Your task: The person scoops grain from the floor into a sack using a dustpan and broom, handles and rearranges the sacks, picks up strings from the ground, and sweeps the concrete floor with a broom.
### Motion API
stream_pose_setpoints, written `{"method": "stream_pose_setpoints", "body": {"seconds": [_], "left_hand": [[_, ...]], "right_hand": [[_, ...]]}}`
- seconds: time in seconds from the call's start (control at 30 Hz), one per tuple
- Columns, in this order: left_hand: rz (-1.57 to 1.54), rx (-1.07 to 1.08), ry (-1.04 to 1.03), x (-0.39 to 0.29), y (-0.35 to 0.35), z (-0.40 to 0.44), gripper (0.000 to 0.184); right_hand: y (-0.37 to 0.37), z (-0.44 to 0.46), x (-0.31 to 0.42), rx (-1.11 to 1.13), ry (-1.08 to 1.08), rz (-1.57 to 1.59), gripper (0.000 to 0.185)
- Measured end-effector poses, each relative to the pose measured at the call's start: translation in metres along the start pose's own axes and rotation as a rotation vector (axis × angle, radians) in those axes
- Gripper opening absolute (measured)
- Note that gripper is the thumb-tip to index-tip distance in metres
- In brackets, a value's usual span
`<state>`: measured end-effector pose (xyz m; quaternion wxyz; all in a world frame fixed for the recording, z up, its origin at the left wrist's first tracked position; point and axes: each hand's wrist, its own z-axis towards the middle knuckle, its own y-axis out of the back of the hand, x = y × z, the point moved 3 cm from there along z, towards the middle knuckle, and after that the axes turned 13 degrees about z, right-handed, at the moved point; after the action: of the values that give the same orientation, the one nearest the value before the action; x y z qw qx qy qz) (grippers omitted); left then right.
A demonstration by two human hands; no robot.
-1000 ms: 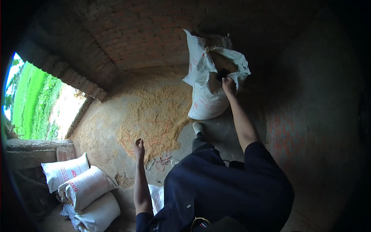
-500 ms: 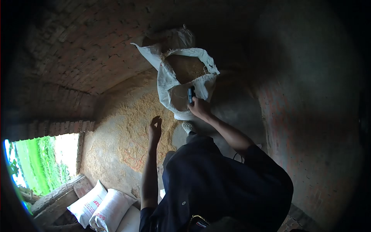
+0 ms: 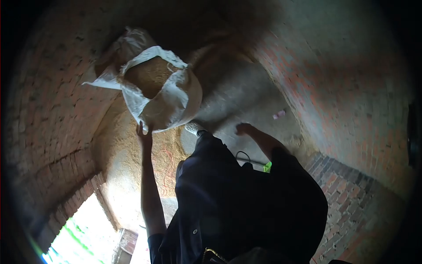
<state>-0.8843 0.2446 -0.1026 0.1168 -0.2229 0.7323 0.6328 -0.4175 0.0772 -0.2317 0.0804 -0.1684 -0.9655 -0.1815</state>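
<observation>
Head view, nearest me: my dark shirt [image 3: 250, 198] hides most of a bright green item [image 3: 267, 167] and a black cord [image 3: 242, 152], both short of my right hand.
Left hand [image 3: 145, 135]: thumb and fingers parted at the sack's near edge; firm contact is hard to judge.
Right hand [image 3: 243, 128]: loosely curled, well apart from the sack; I can't tell whether it holds anything.
White sack [image 3: 192, 94]: just beyond my left hand, mouth open, brown grainy fill [image 3: 147, 75] inside.
Spill risk: a one-sided tug on that slack rim could tip fill out.
Footing: loose grain [image 3: 165, 149] beside my shoe [image 3: 192, 128] could make me slip.
Behind the sack: another pale bag [image 3: 137, 38], partly covered and dim.
</observation>
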Motion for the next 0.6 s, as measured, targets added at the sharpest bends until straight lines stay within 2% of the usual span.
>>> {"method": "stream_pose_setpoints", "body": {"seconds": [0.03, 0.07, 0.1, 0.17, 0.23, 0.27, 0.3, 0.33, 0.4, 0.47, 0.5, 0.53, 0.6], "left_hand": [[-0.058, 0.046, -0.024, 0.018, -0.009, 0.008, 0.062], [-0.115, 0.093, -0.045, 0.032, -0.020, 0.015, 0.059], [-0.111, 0.112, -0.055, 0.021, -0.014, 0.013, 0.059], [-0.315, 0.267, 0.125, -0.007, 0.011, 0.007, 0.050], [-0.367, 0.143, 0.155, -0.019, 0.025, -0.008, 0.045], [-0.435, 0.067, 0.156, -0.024, 0.027, -0.014, 0.040], [-0.483, 0.049, 0.152, -0.025, 0.030, -0.019, 0.037], [-0.533, 0.033, 0.145, -0.022, 0.032, -0.022, 0.034], [-0.248, 0.030, 0.188, -0.004, 0.031, -0.026, 0.035], [-0.357, -0.031, 0.184, -0.011, 0.032, -0.030, 0.036], [-0.301, -0.059, 0.238, -0.014, 0.035, -0.030, 0.039], [-0.530, -0.015, 0.254, -0.033, 0.046, -0.030, 0.046], [-0.625, -0.101, 0.294, -0.044, 0.048, -0.020, 0.069]], "right_hand": [[0.011, 0.013, 0.010, -0.060, 0.168, 0.101, 0.044], [0.007, 0.046, 0.015, -0.372, 0.303, 0.251, 0.043], [0.031, 0.037, 0.041, -0.493, 0.283, 0.378, 0.039], [0.085, 0.005, 0.095, -0.719, 0.424, 0.499, 0.035], [0.159, -0.027, 0.159, -0.775, 0.585, 0.865, 0.036], [0.170, -0.014, 0.170, -1.030, 0.727, 0.935, 0.041], [0.191, -0.026, 0.185, -1.054, 0.733, 0.913, 0.050], [0.208, -0.027, 0.199, -1.030, 0.768, 0.902, 0.050], [0.241, -0.029, 0.221, -1.182, 0.915, 0.770, 0.064], [0.269, -0.025, 0.240, -1.077, 1.016, 0.819, 0.072], [0.277, -0.014, 0.246, -1.145, 1.004, 0.731, 0.067], [0.291, 0.002, 0.250, -1.053, 1.081, 0.760, 0.055], [0.306, 0.052, 0.247, -0.814, 0.906, 0.798, 0.041]]}}
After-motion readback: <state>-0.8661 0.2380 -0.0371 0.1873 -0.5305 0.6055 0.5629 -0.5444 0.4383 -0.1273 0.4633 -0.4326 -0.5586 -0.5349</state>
